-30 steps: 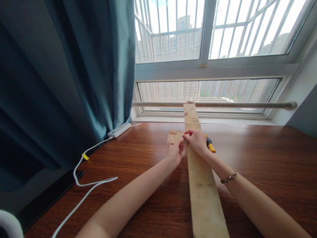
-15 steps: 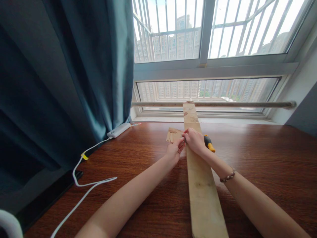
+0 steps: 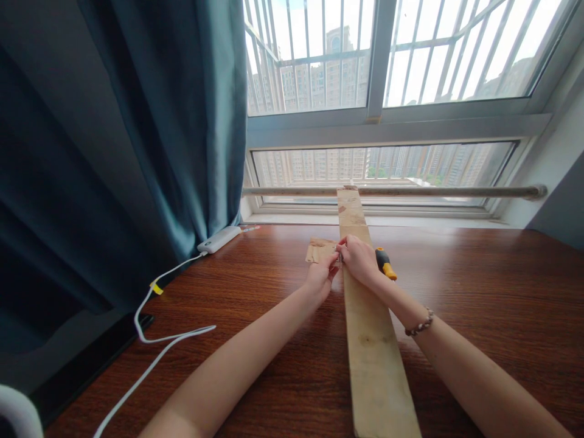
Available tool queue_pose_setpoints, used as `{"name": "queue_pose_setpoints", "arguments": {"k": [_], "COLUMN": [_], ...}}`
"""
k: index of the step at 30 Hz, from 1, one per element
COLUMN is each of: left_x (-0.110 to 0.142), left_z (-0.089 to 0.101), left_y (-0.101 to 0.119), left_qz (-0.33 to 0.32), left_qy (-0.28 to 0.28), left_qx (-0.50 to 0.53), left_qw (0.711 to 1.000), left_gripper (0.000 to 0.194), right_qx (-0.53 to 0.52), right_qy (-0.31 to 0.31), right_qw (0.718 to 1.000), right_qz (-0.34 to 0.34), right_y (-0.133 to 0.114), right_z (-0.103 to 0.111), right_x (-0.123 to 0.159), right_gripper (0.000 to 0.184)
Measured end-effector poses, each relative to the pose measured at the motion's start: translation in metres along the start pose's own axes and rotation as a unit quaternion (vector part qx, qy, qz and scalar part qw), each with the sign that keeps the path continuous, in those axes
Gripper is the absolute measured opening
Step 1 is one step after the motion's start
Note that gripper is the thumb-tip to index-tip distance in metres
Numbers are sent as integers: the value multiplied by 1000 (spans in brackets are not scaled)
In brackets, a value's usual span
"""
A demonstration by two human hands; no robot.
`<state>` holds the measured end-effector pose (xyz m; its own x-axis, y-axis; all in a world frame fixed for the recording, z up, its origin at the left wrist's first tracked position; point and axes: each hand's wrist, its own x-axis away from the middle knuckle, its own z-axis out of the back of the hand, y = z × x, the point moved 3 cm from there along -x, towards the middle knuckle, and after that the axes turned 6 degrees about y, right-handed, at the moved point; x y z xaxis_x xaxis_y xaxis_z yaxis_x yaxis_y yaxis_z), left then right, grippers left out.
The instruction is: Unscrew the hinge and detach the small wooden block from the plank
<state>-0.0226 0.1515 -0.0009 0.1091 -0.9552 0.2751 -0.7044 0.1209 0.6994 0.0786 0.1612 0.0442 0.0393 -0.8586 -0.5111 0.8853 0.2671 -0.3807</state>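
A long pale wooden plank lies on the dark wooden table, running away from me to the window rail. My left hand and my right hand meet at the plank's left edge, both pinched on a small shiny metal piece that is too small to name. A small flat wood piece lies just left of the plank, behind my left hand. A tool with a yellow and black handle lies right of the plank, partly hidden by my right hand.
A white power bank with a white cable lies at the table's left, by the teal curtain. A metal rail runs along the barred window. A dark flat device lies at the left edge.
Both hands stay pinched together at the plank's left edge and have shifted only slightly away from me. The plank has not moved.
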Motion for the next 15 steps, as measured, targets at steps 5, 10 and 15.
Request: {"name": "queue_pose_setpoints", "arguments": {"k": [5,10,15], "left_x": [0,1,-1], "left_z": [-1,-1,0], "left_y": [1,1,-1], "left_qz": [-8,2,8], "left_qy": [-14,-2,6], "left_qx": [22,24,20], "left_qw": [1000,1000,1000], "left_gripper": [19,19,20], "right_qx": [-44,-133,-365], "right_qy": [13,46,92], "right_qw": [999,990,923], "right_qz": [-15,-9,-84], "right_y": [2,9,19], "right_z": [1,-5,-5], "right_x": [1,-2,-9], "right_gripper": [18,15,13]}}
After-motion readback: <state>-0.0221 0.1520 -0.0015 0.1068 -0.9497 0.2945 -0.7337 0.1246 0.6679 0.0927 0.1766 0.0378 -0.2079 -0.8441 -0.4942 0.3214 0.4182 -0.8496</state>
